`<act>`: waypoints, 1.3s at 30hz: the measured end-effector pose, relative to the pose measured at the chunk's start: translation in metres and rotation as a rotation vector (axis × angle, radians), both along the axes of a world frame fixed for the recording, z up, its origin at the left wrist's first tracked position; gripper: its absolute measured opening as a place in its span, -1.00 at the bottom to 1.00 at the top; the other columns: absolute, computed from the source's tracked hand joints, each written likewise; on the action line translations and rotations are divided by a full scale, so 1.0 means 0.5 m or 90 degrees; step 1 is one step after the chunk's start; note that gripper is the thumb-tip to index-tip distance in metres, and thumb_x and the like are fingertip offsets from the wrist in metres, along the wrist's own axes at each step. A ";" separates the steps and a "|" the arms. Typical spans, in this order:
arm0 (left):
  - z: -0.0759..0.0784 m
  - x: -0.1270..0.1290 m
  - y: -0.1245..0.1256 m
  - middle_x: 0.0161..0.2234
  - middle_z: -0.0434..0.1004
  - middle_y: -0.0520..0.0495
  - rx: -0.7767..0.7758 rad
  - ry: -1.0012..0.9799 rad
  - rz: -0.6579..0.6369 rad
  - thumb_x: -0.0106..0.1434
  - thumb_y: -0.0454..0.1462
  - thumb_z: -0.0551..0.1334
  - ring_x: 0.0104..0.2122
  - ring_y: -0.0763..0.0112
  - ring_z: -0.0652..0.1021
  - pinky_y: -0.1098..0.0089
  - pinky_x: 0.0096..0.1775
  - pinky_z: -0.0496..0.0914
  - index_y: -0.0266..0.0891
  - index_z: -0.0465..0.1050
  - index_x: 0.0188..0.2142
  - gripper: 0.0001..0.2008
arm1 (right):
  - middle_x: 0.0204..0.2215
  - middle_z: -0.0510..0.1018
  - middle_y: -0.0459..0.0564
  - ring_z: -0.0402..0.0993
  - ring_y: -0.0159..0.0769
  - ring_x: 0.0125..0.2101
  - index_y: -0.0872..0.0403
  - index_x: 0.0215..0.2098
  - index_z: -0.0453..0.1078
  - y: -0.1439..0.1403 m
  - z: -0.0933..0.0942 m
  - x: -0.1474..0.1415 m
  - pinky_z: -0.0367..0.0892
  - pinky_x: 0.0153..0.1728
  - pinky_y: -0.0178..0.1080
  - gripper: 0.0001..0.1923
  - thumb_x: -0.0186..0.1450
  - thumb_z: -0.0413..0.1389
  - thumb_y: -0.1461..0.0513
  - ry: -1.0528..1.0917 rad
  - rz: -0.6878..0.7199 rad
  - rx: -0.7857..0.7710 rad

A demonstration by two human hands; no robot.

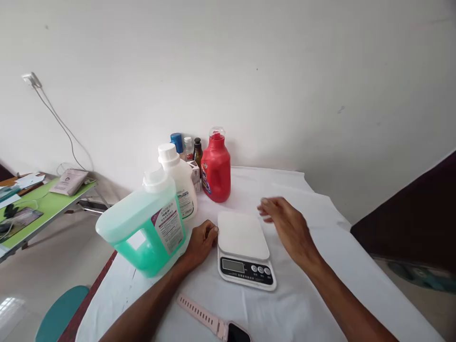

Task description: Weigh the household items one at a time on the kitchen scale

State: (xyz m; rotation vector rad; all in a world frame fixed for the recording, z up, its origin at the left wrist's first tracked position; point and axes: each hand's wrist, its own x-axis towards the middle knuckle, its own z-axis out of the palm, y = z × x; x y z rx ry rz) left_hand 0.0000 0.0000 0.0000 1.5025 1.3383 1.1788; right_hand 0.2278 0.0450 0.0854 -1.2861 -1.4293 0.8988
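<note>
Left hand [202, 242]: fingers curled at the left edge of the white scale [242, 236], grip indeterminable. Right hand [286, 227]: empty, fingers loosely bent, farther off. The scale lies between them, lower centre, long axis slanting toward lower right.

Probably a room in a home: a kitchen scale [242, 235] and, near the far edge, a red detergent bottle [217, 171] stand on the cloth-covered bench [281, 184]; beyond its left edge are a teal stool [59, 313], a green table [52, 203] bearing a pink package [69, 182] and a plugged-in wall socket [31, 80].
</note>
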 end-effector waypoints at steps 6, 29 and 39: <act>-0.003 -0.006 0.010 -0.53 0.35 0.10 -0.006 0.002 -0.022 0.45 -0.03 0.12 -0.49 0.43 0.37 0.38 -0.36 0.22 -0.19 0.29 -0.41 -0.64 | 0.00 0.58 0.12 0.50 -0.10 -0.06 0.03 -0.07 0.41 0.175 0.039 -0.170 0.38 -0.06 -0.13 -0.33 0.07 0.35 -0.21 0.028 -0.007 0.031; -0.011 -0.003 0.014 -0.49 0.38 0.07 0.011 0.057 -0.006 0.45 -0.13 0.08 -0.48 0.39 0.36 0.36 -0.36 0.19 -0.15 0.27 -0.40 -0.72 | -0.79 0.09 -0.30 -0.04 -0.52 -0.72 -0.04 -0.64 0.13 0.185 0.142 -0.140 0.01 -0.68 -0.28 -0.49 0.10 0.37 -0.02 0.297 -0.134 0.126; -0.011 -0.009 0.013 -0.61 0.29 0.12 -0.003 -0.023 0.047 0.41 -0.07 0.07 -0.51 0.41 0.34 0.38 -0.41 0.17 -0.15 0.24 -0.45 -0.67 | -0.82 0.07 -0.27 -0.02 -0.56 -0.76 0.03 -0.70 0.17 -0.030 0.146 -0.042 0.06 -0.68 -0.34 -0.34 -0.14 0.47 -0.18 0.251 -0.078 0.039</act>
